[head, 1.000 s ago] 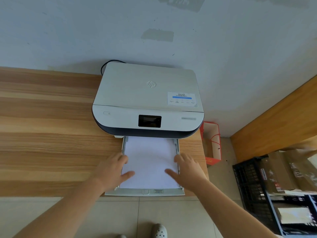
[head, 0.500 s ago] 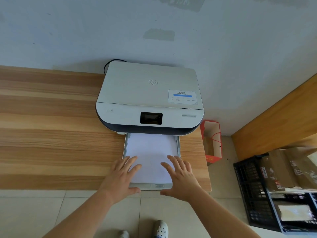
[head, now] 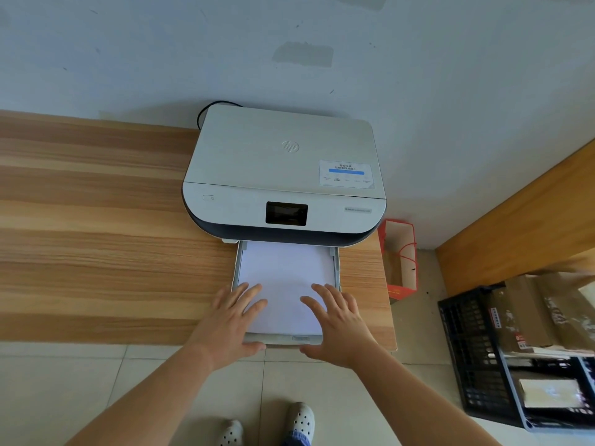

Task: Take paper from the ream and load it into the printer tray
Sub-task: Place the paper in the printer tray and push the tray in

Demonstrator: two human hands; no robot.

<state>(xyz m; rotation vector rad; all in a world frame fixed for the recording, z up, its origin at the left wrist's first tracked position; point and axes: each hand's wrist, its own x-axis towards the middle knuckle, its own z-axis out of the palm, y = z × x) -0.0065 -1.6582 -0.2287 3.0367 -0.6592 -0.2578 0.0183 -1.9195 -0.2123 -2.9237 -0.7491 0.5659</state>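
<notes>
A white printer (head: 285, 175) is set on a wood counter (head: 96, 236) against the wall. The tray (head: 336, 268) is drawn out from under its front, reaching to the counter edge. White paper (head: 285, 278) is laid flat inside it, between the side rails. The left hand (head: 230, 320) is spread flat on the tray's near left corner, fingers over the paper. The right hand (head: 338, 323) is spread likewise on the near right corner. Neither grip is closed on anything; both are wide. Thumbs appear hooked at the tray's front lip, though contact is unclear. A red bag (head: 401, 259) is seen on the floor, right of the counter.
</notes>
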